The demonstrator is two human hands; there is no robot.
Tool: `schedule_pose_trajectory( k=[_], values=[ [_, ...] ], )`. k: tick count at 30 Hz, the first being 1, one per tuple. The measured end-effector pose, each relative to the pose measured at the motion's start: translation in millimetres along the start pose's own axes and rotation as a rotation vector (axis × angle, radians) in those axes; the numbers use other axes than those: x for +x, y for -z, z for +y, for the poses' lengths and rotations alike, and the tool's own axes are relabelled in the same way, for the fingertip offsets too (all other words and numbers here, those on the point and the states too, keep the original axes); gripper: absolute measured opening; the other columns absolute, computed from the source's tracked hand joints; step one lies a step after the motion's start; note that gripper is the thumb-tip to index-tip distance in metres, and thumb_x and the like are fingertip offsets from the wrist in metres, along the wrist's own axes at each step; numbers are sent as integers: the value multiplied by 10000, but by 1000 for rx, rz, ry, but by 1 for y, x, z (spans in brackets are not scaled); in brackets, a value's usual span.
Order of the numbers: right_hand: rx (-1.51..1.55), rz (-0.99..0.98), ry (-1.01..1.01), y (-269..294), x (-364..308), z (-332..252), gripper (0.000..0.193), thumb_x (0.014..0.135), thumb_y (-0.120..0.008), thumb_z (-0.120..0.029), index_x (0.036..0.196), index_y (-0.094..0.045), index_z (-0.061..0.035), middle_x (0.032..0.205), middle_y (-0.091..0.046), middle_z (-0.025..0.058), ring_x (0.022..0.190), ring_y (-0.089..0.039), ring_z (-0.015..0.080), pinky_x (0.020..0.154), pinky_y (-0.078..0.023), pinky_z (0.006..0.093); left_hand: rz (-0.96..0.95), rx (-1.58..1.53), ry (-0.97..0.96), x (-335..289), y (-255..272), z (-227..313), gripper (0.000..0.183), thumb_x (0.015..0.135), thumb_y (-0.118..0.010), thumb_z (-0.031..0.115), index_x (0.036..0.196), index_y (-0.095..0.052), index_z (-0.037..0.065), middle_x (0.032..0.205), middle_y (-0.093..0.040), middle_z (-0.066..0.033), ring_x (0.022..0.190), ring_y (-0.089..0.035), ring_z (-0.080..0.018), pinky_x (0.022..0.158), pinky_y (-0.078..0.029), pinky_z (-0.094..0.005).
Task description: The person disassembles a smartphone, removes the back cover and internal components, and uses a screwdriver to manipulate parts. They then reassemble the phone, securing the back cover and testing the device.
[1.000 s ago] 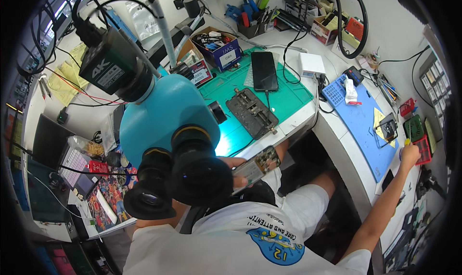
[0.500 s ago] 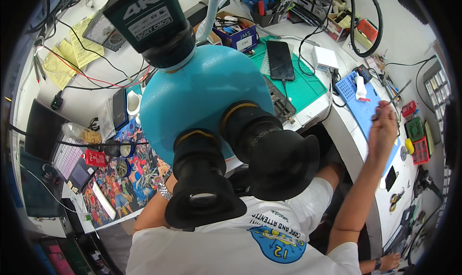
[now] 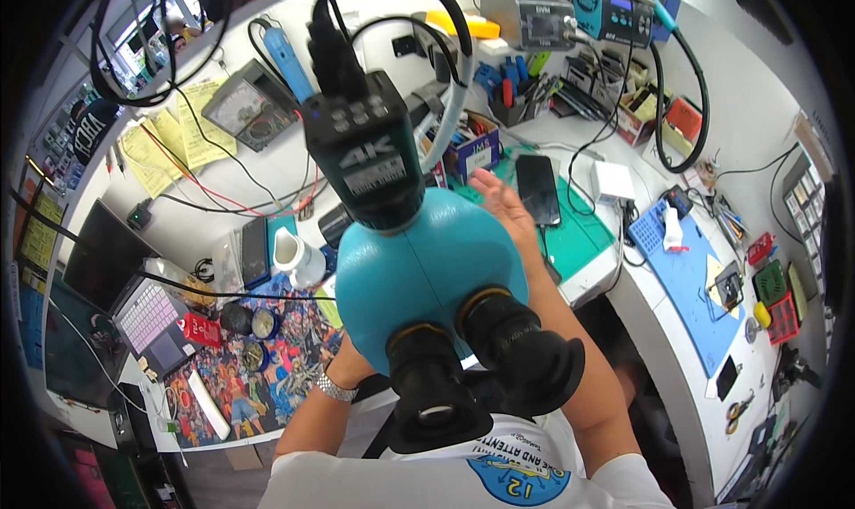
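A teal microscope (image 3: pixel 427 268) with two black eyepieces and a black camera on top stands in front of me and covers much of my hands. My left hand (image 3: pixel 349 365), with a metal watch at the wrist, reaches in behind its left side; the fingers are hidden. On the far right side of the microscope is my right hand (image 3: pixel 504 204), its visible fingers stretched out and apart, with nothing seen in them. Just right of those fingers a black phone (image 3: pixel 537 190) lies on a green mat (image 3: pixel 583 242), a cable at its lower end.
At left are a laptop (image 3: pixel 147 322), a picture-covered mat (image 3: pixel 258 393), round tins and a white jug-shaped container (image 3: pixel 298 258). A blue mat (image 3: pixel 681 251) carries a small dark frame (image 3: pixel 726 286) at right. Scissors (image 3: pixel 737 413) lie near that edge. Cables hang overhead.
My right hand has moved left from above the blue mat to behind the microscope. The thin tool it held is no longer seen in it. The view has shifted, showing more of the back.
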State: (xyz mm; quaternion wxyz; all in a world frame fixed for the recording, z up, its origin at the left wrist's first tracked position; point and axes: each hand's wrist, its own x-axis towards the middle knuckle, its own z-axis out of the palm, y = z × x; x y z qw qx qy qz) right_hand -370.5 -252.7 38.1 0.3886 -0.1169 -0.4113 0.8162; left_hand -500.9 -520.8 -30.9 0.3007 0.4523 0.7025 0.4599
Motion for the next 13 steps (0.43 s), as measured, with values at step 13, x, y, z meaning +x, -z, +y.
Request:
schedule_pose_trajectory(
  k=[13],
  values=[
    [-407, -321, -19, -28, 73, 22, 531, 975, -830, -265, 1352, -654, 64, 1111, -709, 61, 1014, -662, 134, 933, -557, 304, 121, 75, -92, -11, -2, -24, 522, 909, -812, 198, 1370, -608, 64, 1324, -672, -227, 1087, -699, -373, 989, -518, -546]
  ],
)
